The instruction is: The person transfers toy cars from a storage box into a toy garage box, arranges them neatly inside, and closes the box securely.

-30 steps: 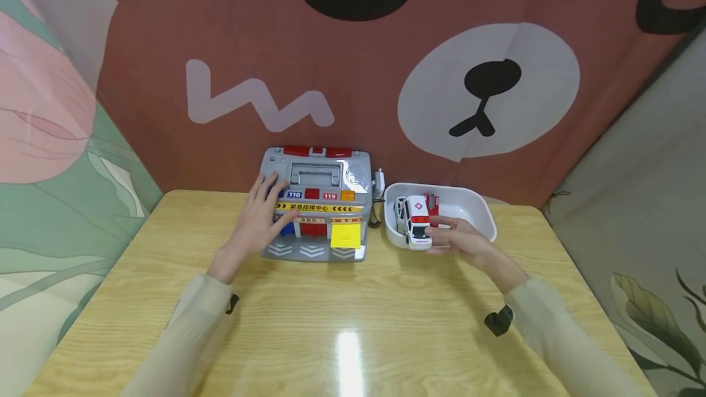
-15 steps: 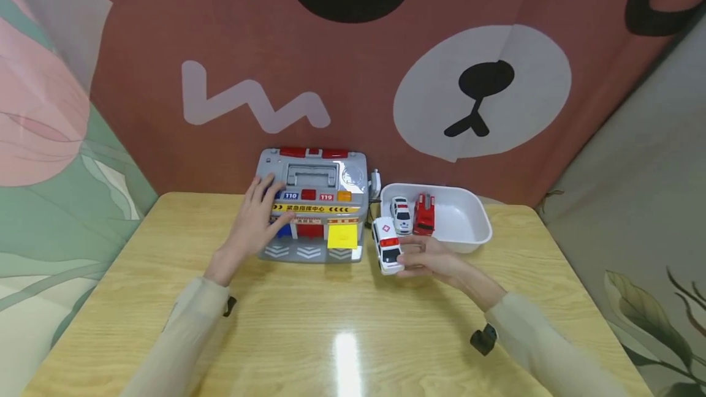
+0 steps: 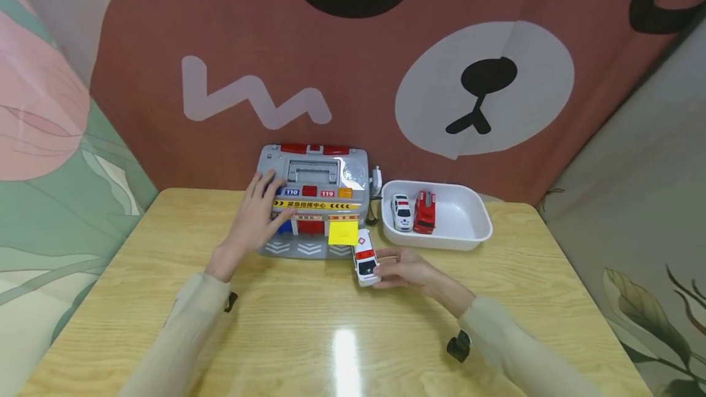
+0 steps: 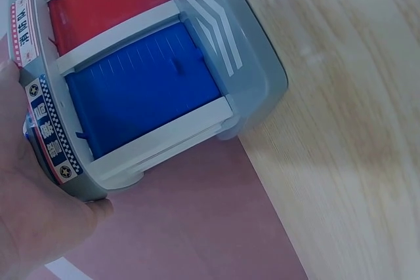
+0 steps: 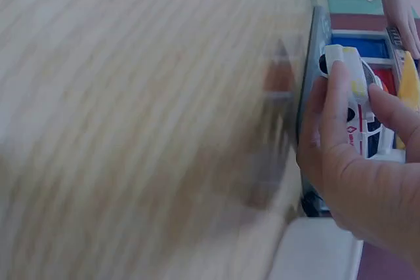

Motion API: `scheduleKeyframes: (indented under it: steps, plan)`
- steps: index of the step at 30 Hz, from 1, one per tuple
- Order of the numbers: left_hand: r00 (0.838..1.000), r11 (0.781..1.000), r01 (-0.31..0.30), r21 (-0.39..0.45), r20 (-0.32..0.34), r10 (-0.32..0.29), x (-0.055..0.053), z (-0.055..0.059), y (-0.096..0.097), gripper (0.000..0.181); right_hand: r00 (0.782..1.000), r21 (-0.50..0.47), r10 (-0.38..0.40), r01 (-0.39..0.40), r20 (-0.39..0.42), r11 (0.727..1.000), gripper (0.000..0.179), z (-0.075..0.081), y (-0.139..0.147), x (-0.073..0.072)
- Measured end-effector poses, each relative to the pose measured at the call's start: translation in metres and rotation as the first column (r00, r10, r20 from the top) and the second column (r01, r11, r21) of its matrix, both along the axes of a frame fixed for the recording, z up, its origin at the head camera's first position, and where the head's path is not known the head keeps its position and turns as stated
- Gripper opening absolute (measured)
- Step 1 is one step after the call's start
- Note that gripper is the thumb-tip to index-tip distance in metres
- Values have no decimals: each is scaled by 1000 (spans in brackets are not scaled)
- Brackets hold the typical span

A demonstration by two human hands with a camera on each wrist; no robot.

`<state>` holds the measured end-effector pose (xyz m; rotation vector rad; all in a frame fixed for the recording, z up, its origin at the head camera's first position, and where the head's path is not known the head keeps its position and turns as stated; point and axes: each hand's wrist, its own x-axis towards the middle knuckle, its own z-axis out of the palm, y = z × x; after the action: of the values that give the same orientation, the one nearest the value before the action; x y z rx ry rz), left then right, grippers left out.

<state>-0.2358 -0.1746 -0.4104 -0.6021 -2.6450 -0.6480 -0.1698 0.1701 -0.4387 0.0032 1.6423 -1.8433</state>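
My right hand (image 3: 407, 269) pinches a white toy ambulance (image 3: 365, 260) with a red light bar, in the head view at the front right corner of a grey toy emergency station (image 3: 355, 170). The ambulance's rear end is close to the station's yellow door (image 3: 343, 233), which sticks out, raised. In the right wrist view, thumb and fingers lie on either side of the ambulance (image 5: 357, 86). My left hand (image 3: 250, 219) rests on the station's left side, fingers spread. The left wrist view shows the blue door (image 4: 144, 90) and the red door (image 4: 108, 4), both down.
Right of the station stands a white bin (image 3: 466, 239) holding a toy police car (image 3: 402, 213) and a red fire truck (image 3: 425, 212). A small white handset (image 3: 377, 181) hangs on the station's right side. A printed curtain (image 3: 353, 78) rises behind the wooden table (image 3: 276, 323).
The right hand has lifted the ambulance out of the white bin and carried it left and toward me, to the station's front right corner. The left hand stays on the station.
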Motion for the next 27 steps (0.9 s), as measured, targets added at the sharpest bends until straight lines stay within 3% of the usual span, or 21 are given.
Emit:
scheduleKeyframes:
  steps: [9, 27]
  plan:
    - [1000, 1000, -2, 3, 1, 2, 0, -1, -1, 68, 1000, -56, 6, -5, 17, 998, 59, -15, -26, 2]
    - [1000, 1000, -5, 9, -1, 5, -1, -1, 1, 66, 986, -61, -159, 161, 40, 985, 56, -16, -56, -3]
